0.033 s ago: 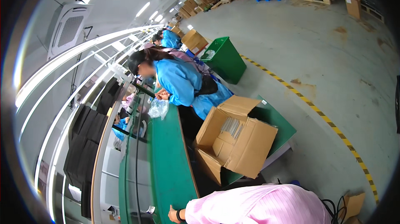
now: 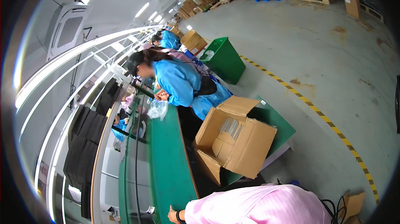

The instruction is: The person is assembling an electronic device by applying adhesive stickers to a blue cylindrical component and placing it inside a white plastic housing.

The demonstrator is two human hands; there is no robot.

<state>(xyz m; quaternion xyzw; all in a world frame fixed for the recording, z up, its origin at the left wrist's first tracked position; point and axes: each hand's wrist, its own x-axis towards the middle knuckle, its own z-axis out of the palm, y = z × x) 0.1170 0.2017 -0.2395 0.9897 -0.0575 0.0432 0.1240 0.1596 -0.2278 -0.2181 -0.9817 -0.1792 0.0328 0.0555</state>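
Observation:
My right hand (image 2: 173, 215) is at the lower edge, at the end of a pink striped sleeve (image 2: 258, 205), with a dark band round the wrist. It rests on the near end of the long green bench top (image 2: 168, 157). One digit, apparently the thumb, stretches out, and no object shows in the hand; its other fingers are mostly hidden or cut off. My left hand is out of the picture. Closest to my right arm is an open cardboard box (image 2: 254, 147), tilted in view, with a row of thin grey flat pieces (image 2: 230, 127) inside.
The box stands on a green side table (image 2: 285, 130). Beyond it, a co-worker in blue (image 2: 177, 78) leans over the bench near a clear plastic bag (image 2: 158, 109). A green bin (image 2: 225, 61) stands behind them. Black-and-yellow floor tape (image 2: 321, 113) curves along the right. Cables (image 2: 337, 211) hang at lower right.

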